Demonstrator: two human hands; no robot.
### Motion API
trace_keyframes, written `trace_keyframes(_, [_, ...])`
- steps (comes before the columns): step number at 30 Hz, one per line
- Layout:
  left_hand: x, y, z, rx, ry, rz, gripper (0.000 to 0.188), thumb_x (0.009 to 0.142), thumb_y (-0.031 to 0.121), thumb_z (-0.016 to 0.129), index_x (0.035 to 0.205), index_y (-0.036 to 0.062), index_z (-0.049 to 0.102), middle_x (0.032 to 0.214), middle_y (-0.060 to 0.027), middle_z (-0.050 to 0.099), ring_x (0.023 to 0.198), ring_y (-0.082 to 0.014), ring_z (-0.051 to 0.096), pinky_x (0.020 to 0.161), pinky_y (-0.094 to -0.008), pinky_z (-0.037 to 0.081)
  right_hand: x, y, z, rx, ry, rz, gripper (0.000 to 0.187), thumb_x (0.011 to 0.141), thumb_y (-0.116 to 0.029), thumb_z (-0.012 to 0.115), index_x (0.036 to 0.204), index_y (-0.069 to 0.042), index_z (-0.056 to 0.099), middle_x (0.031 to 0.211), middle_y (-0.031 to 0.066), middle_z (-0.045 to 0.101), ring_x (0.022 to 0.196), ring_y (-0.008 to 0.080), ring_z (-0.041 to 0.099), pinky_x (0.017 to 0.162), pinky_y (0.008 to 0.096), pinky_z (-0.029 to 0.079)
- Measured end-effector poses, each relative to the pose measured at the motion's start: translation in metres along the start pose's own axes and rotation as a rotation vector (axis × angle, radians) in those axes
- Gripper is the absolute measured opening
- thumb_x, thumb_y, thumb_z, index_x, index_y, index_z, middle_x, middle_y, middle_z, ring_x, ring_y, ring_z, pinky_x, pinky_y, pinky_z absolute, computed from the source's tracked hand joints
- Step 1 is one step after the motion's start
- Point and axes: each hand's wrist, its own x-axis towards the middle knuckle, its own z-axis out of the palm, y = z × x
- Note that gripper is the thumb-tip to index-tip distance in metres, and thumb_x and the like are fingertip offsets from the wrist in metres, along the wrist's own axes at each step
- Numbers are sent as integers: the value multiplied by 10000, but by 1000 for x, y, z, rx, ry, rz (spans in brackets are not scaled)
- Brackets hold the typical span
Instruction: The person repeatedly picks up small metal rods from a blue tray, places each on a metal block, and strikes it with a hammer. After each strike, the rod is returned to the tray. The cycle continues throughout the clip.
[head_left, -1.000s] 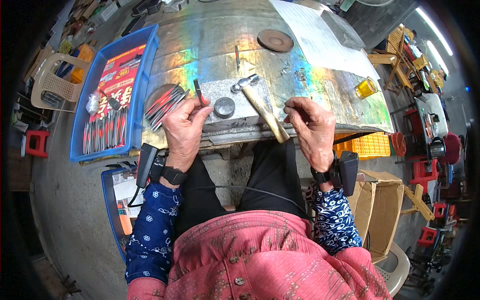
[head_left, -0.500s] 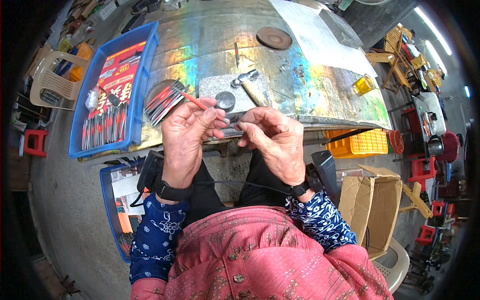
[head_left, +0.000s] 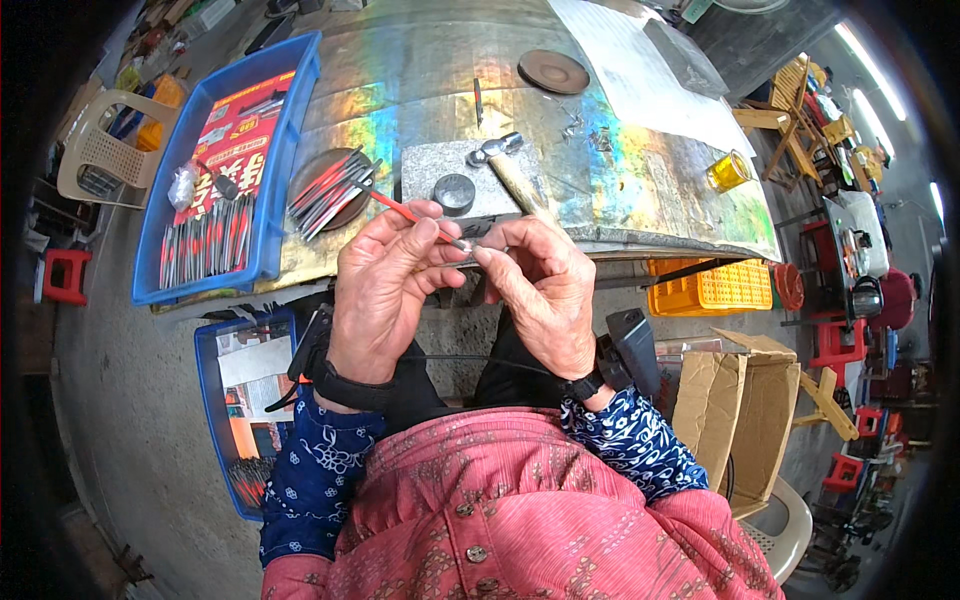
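Observation:
Between the thumb and fingers of my left hand (head_left: pixel 375 285) is a slim red stick-like tool (head_left: pixel 396 207), its darker end pointing to the right. The thumb and forefinger of my right hand (head_left: pixel 540 285) pinch together at that end, close to the left fingertips. Whatever small piece they may hold is too hidden to name. Just beyond my hands lies a pale stone slab (head_left: pixel 422 164) bearing a hammer (head_left: pixel 515 180) and a round black block (head_left: pixel 454 194). To the left, a pile of similar red and dark tools (head_left: pixel 328 195) rests on a round brown dish (head_left: pixel 352 214).
A blue tray (head_left: pixel 288 175) with rows of these tools stands at the table's left. Farther back are a thin dark tool (head_left: pixel 478 102), a brown plate (head_left: pixel 553 72) and small metal bits (head_left: pixel 600 139). A yellow jar (head_left: pixel 728 172) is near the right edge; below sits a cardboard box (head_left: pixel 708 420).
My right hand has shifted slightly left, its fingertips now right against the end of the red tool. The left hand still holds the tool, and the view has moved a little.

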Motion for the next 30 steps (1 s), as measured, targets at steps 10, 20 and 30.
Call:
trace_keyframes(10, [-1, -4, 2, -47, -2, -13, 214, 943, 93, 594, 1129, -11, 569, 982, -143, 665, 830, -214, 689, 666, -317, 595, -5, 3, 5, 21, 43, 7, 34, 897, -1, 610, 895, 23, 587, 748, 20, 561, 549, 48, 511, 478, 209, 402])
trace_keyframes(20, [1, -17, 2, 29, 49, 99, 172, 967, 86, 552, 1106, -11, 579, 994, -129, 657, 820, -180, 676, 730, -293, 585, -5, 17, 15, -160, 145, -80, 55, 835, 28, 627, 874, 20, 589, 744, 95, 580, 605, 162, 545, 558, 283, 441])
trace_keyframes(30, [12, -9, -5, 111, 81, 98, 163, 954, 81, 574, 1092, -4, 571, 949, -122, 657, 792, -182, 674, 704, -310, 591, 11, 13, -1, -504, 48, -309, 126, 779, -10, 696, 862, -24, 602, 769, 123, 586, 665, 294, 593, 597, 357, 467])
